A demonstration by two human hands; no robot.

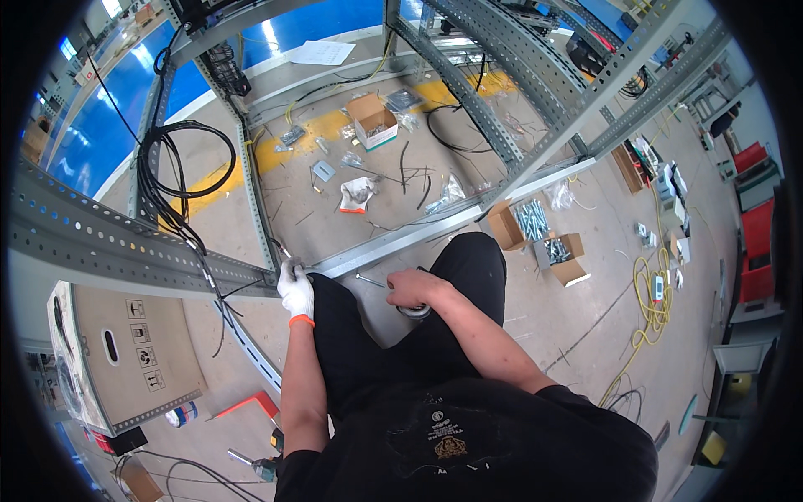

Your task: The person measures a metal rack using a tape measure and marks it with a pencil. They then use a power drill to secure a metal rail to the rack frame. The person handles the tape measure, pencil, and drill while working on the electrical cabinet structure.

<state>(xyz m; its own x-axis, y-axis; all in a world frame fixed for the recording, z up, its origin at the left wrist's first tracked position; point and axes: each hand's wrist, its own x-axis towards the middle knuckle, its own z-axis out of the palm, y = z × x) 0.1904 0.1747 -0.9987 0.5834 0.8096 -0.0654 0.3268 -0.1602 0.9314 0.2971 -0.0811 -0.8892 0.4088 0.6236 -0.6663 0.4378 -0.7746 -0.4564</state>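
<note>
My left hand (295, 289), in a white glove with an orange cuff, is closed at the corner of the perforated metal frame (368, 248), beside my left knee. Just beyond its fingertips a small dark piece with a reddish part (282, 248) shows; what the fingers hold is hidden. Over the gap between my knees, my bare right hand (415, 289) has its fingers curled. A slim metal rod with a wider end, like a bolt (369, 280), reaches toward those fingertips. Beneath that hand a round metal thing (414, 312) is partly covered.
Open cardboard boxes of bolts (532, 219) and smaller hardware (559, 251) stand right of my knee. Inside the frame lie another carton (371, 123), a white glove (358, 194) and plastic bags. Black cables (188, 159) hang at left. A wooden crate (125, 356) and power drill (264, 467) are lower left.
</note>
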